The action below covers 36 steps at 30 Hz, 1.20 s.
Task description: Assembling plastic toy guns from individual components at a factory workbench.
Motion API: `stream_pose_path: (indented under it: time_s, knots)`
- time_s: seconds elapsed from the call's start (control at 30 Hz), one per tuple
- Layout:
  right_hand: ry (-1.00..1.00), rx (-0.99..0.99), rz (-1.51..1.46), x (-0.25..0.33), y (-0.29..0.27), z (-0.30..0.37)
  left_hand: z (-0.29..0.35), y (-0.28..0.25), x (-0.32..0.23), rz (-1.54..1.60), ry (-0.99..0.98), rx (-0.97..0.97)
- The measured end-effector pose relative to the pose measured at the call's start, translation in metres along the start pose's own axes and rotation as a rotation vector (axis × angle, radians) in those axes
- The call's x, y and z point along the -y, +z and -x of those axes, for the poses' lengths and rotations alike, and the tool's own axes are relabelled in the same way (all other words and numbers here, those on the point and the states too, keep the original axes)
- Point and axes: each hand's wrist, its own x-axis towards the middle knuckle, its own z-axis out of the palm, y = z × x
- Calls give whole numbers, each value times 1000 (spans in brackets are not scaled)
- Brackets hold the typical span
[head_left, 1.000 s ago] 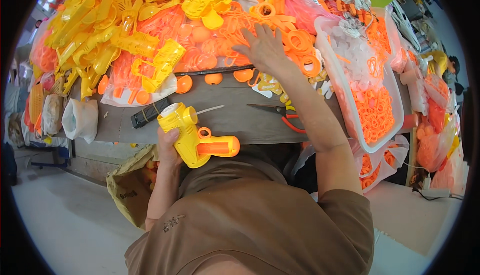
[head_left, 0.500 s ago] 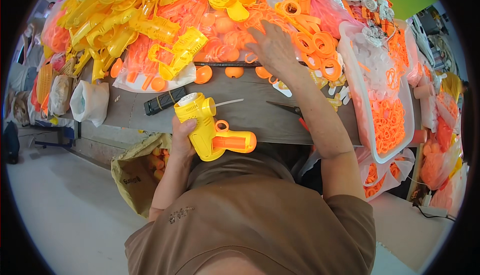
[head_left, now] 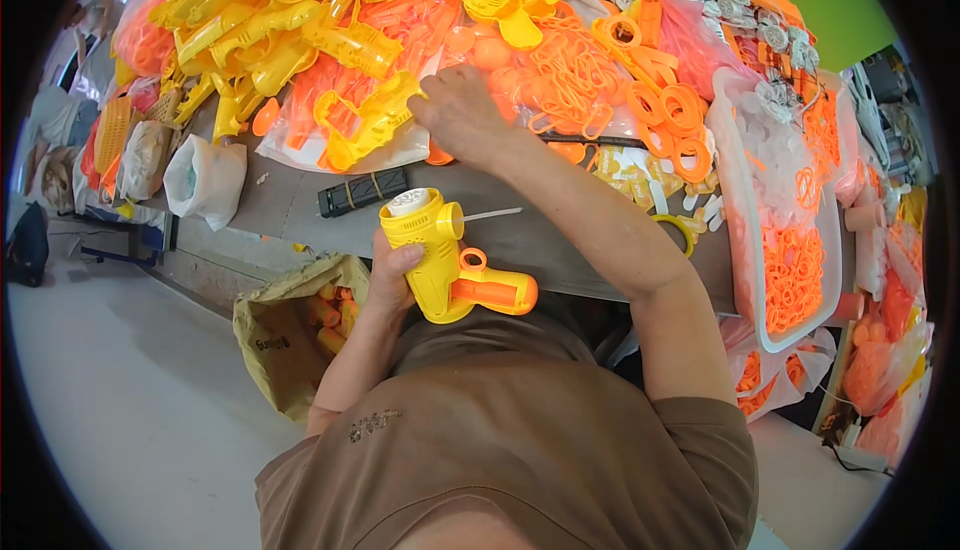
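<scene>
My left hand (head_left: pixel 397 268) grips a yellow hairdryer-shaped plastic toy (head_left: pixel 432 265) above my lap. Its orange handle (head_left: pixel 497 293) points right, a white disc sits in its top end, and a thin pale rod sticks out to the right. My right hand (head_left: pixel 462 115) reaches across the table, fingers curled at the right end of a yellow plastic shell (head_left: pixel 372 128). The fingertips are partly hidden, but they appear to pinch its edge. That shell lies on a clear bag of orange parts (head_left: pixel 300 115).
Yellow shells (head_left: pixel 240 20) are heaped at the back left. Orange rings (head_left: pixel 682 110) and a white bin (head_left: pixel 748 250) of small orange parts stand right. A dark banded block (head_left: pixel 362 191) lies on the table (head_left: pixel 300 212). A sack (head_left: pixel 300 340) stands below left.
My right hand has swung left from the orange parts to the yellow shell, and its fingers have curled. The shell has shifted slightly. My left hand keeps hold of the toy.
</scene>
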Motion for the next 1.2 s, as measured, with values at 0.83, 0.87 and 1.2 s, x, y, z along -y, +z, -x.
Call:
stream_pose_path:
  time_s: [0.83, 0.87, 1.2]
  knots:
    - [279, 212, -389, -50, -137, 113, -1, -8, 6, 5, 9, 46]
    - [321, 267, -377, -57, -147, 121, -1, -7, 5, -20, 24, 43]
    - [744, 190, 173, -229, -222, 169, -12, -13, 0, -62, 67, 33]
